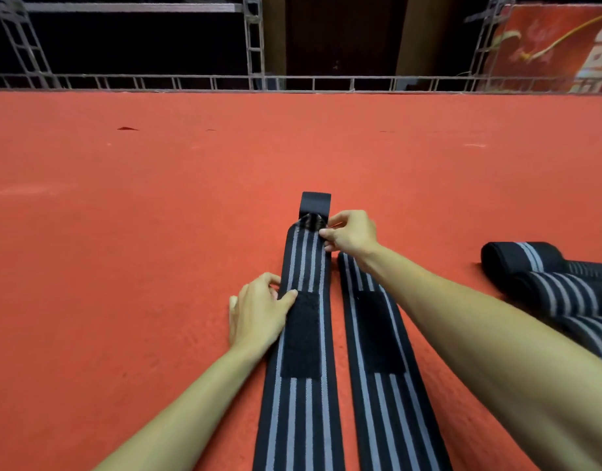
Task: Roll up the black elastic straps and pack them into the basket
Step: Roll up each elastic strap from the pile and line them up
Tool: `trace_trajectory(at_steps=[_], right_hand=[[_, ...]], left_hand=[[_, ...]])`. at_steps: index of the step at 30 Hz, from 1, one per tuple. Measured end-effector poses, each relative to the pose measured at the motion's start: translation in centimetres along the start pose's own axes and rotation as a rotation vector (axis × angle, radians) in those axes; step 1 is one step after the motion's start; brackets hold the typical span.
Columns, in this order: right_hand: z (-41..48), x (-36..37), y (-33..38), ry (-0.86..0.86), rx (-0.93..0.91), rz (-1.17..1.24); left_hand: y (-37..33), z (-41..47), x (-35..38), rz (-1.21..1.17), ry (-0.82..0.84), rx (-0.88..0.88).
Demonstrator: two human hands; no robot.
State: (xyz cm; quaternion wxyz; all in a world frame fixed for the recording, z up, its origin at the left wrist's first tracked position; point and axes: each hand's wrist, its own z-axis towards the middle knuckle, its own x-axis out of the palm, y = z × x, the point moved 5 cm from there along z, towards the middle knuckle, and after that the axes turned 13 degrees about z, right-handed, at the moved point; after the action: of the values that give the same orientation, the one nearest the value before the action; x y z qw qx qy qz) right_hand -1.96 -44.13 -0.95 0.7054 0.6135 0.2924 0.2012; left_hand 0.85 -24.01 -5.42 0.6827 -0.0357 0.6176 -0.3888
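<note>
Two black elastic straps with grey stripes lie flat side by side on the red carpet, running away from me. The left strap [303, 396] has a black hook-and-loop patch and a plain black end tab at its far tip. My right hand [352, 232] pinches that strap's right edge near the far end, where the fabric is bunched. My left hand [258, 309] rests at the strap's left edge, thumb pressing on it by the patch. The right strap [381, 385] lies untouched, partly under my right forearm. No basket is in view.
Rolled and loosely piled striped straps [544, 283] sit at the right edge. The red carpet [156, 198] stretches far ahead to a metal truss rail [292, 83]. A red banner [558, 45] stands at the back right.
</note>
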Motion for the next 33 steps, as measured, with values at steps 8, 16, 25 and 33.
trace_trajectory(at_steps=[8,16,25,33], right_hand=[[0.7,-0.6,-2.5,0.056,0.047,-0.151],[0.5,-8.8,-3.3,0.080,0.019,-0.429],[2.6,-8.1,-7.0,0.102,0.115,-0.410],[1.1,-7.6,-6.2,-0.113,0.149,-0.437]], left_hand=[[0.2,1.3,1.3,0.107,0.082,0.074],[-5.8,1.1,2.7,0.015,0.246,0.277],[-7.7,0.6,5.3,0.101,0.111,0.283],[-7.8,0.4,5.0,0.114,0.097,0.300]])
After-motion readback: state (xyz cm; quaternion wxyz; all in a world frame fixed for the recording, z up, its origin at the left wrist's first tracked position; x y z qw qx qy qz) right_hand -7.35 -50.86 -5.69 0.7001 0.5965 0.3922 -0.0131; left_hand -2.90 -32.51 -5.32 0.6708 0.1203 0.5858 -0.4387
